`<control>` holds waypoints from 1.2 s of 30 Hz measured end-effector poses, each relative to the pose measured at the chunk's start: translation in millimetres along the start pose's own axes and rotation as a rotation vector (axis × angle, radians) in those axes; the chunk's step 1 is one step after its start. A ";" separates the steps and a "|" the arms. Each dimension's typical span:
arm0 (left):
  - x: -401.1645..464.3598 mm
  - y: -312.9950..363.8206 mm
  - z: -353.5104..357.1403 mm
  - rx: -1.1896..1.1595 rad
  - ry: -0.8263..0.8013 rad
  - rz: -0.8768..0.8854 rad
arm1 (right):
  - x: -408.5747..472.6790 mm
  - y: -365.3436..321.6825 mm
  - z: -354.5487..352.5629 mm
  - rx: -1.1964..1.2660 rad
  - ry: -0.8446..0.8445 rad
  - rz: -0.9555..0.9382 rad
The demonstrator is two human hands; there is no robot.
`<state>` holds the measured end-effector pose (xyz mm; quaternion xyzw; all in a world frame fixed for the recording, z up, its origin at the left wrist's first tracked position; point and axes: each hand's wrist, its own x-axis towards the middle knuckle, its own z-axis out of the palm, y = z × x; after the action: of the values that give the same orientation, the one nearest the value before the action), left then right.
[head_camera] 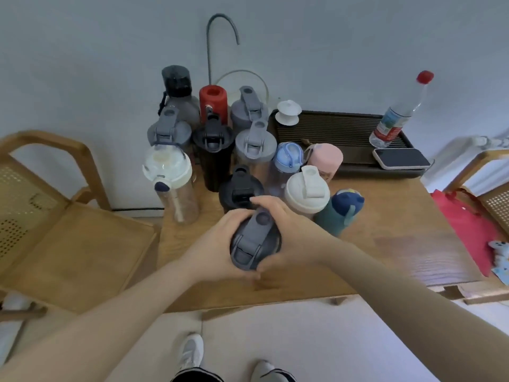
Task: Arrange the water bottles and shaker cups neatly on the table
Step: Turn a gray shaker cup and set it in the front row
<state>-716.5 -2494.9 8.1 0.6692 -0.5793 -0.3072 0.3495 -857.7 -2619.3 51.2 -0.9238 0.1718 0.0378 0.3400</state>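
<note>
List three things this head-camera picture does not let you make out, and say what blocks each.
- Body of the dark shaker: covered by the left hand and right hand, head view.
- Label text on the clear bottle: too small.
- Red cloth: cut off at the right edge.

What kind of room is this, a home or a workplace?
Probably a home, perhaps a tea or dining corner. A small wooden table stands against a plain wall, with a slatted tea tray and a gooseneck water tap on it, and cane-backed wooden chairs on both sides.
</note>
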 end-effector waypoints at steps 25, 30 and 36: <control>3.9 10.3 -18.0 0.133 0.466 -0.165 | 50.9 9.6 -9.4 -0.348 0.182 0.231; 30.4 2.1 -15.0 0.175 0.454 -0.204 | 42.3 9.0 -8.5 -0.348 0.176 0.288; 24.0 -5.3 -29.6 0.511 0.452 -0.175 | 44.1 -2.8 -7.7 -0.489 0.215 0.300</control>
<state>-686.1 -2514.9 20.3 0.8333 -0.4859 -0.0252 0.2626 -815.7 -2635.0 50.5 -0.9413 0.3270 0.0300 0.0780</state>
